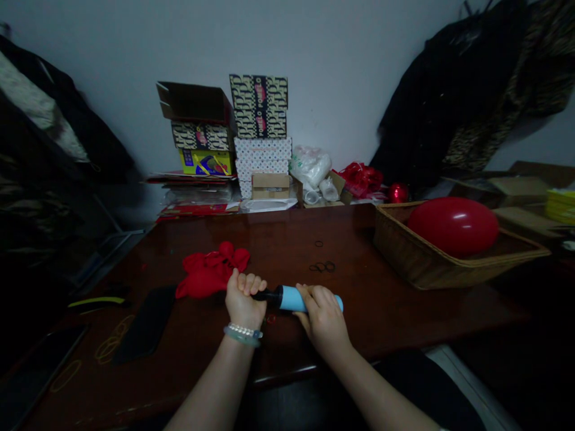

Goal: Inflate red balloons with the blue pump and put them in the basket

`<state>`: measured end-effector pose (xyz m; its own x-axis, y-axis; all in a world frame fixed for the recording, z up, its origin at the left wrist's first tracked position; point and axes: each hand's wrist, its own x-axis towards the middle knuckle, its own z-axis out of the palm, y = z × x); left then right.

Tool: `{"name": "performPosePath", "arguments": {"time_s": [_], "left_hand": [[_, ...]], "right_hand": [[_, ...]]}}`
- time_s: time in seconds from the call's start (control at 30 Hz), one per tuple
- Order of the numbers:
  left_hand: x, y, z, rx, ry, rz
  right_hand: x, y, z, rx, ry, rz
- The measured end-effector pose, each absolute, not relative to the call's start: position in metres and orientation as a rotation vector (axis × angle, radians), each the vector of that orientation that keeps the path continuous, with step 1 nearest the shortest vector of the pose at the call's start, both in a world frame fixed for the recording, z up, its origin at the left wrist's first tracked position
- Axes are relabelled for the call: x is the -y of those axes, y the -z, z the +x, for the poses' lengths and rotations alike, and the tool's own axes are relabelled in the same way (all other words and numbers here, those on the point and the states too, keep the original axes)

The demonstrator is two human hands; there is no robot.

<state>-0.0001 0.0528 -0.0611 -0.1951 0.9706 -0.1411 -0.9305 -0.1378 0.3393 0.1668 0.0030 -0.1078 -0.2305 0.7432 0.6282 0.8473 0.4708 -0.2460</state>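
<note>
A light-blue balloon pump (291,298) with a black end lies level between my hands, above the near part of the table. My left hand (245,299), with bracelets at the wrist, is closed around the pump's black end. Whether a balloon's neck is also in that fist is hidden. My right hand (324,317) is wrapped round the blue barrel, whose end shows past the fingers. Just beyond my left hand are red limp balloons (209,272) in a heap. An inflated red balloon (453,226) rests in a wicker basket (415,263) at the right.
Black rings (323,267) lie mid-table. To the left are a dark flat phone-like slab (146,323), yellowish rubber bands (110,347) and a yellow-and-black tool (96,302). Stacked boxes (263,152) and plastic bags (311,164) stand along the wall; dark clothes (440,96) hang right.
</note>
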Motion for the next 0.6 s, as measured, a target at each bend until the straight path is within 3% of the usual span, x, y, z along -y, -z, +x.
{"name": "performPosePath", "arguments": {"time_s": [0.6], "left_hand": [[-0.059, 0.049, -0.043, -0.392, -1.8, 0.16]], "right_hand": [[-0.007, 0.1, 0.191, 2.021, 0.137, -1.338]]}}
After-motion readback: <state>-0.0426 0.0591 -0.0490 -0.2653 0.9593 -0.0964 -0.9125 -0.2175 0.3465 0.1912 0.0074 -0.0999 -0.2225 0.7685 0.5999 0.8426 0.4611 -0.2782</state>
